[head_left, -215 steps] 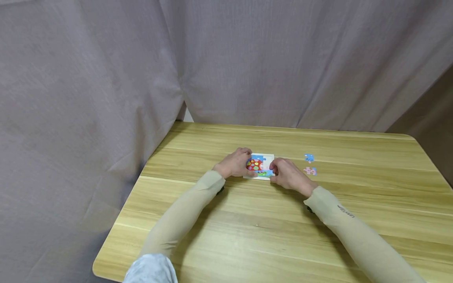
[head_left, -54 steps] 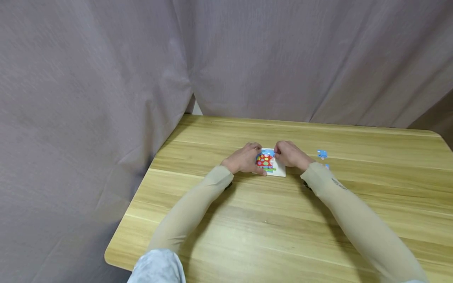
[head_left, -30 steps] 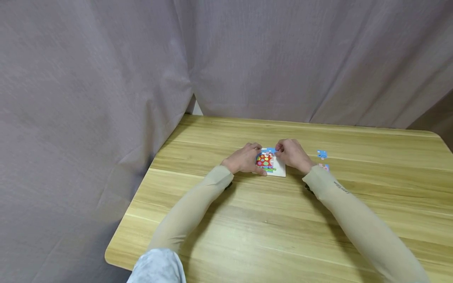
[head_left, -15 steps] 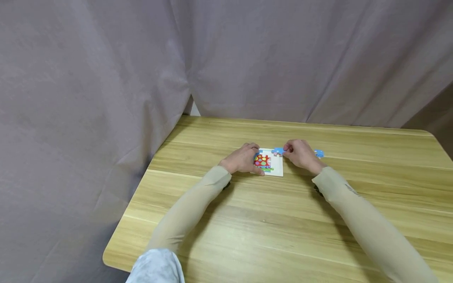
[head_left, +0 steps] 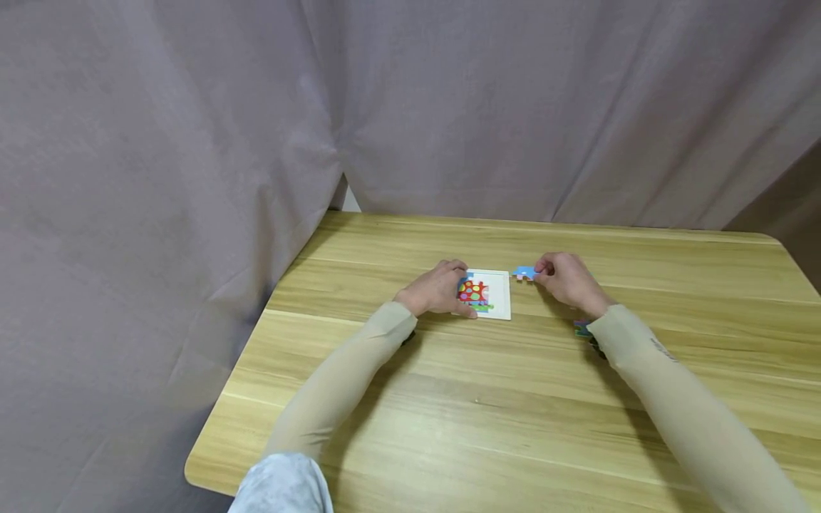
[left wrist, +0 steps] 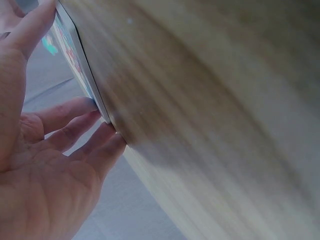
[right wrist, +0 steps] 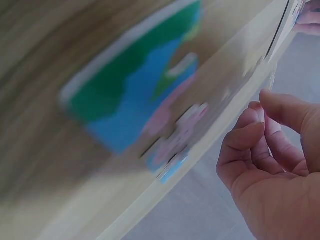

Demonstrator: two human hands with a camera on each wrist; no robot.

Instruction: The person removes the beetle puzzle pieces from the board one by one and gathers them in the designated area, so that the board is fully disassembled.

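Across the table (head_left: 474, 434), our left hand (head_left: 435, 288) and right hand (head_left: 571, 283) are parting.
Left spread wide, we are gripping the puzzle tray (head_left: 499, 296); right narrowed, we are pinching a blue piece (head_left: 526, 272) between the hands, now clearing the tray it was overlapping.

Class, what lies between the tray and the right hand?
In the head view, a blue piece, pinched by the right hand, sticks out toward the tray.
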